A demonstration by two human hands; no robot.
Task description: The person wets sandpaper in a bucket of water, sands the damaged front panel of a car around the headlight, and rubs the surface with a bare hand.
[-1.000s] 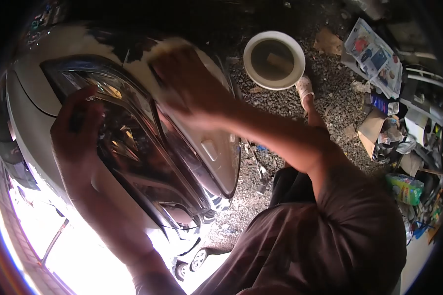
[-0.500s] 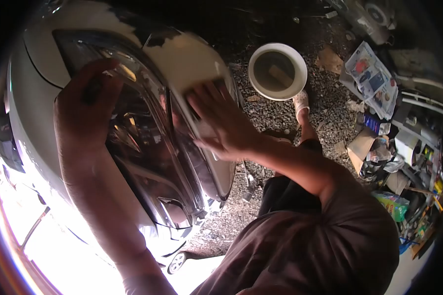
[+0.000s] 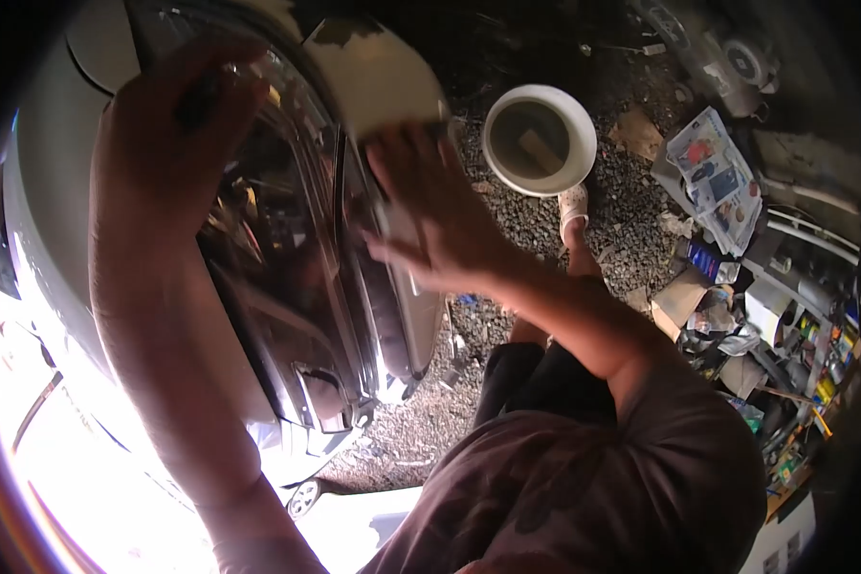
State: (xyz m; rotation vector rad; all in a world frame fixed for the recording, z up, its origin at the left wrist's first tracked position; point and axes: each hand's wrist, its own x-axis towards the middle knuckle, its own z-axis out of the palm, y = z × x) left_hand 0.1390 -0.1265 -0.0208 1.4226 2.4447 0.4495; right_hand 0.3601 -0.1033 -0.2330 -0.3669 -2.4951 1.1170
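My right hand [image 3: 435,206] lies nearly flat on the pale body panel [image 3: 378,81] beside the headlight. Under its fingers shows the edge of a dark flat pad, mostly hidden by the hand. The thumb points left, toward the lamp's edge. My left hand [image 3: 206,105] is over the upper part of the dark, glossy headlight [image 3: 282,225], its fingers curled toward the thumb. What lies between them is too dark and blurred to tell.
A white bucket [image 3: 585,143] of murky water with a tan block [image 3: 540,151] in it stands on gravel, near a foot in a pale clog [image 3: 573,212]. Newspaper [image 3: 713,177], cardboard [image 3: 677,301] and heaped clutter lie at right. Strong glare fills the lower left.
My right hand has moved down and right across the panel from its place a second ago. The view has shifted, and my left hand now appears higher up over the headlight.
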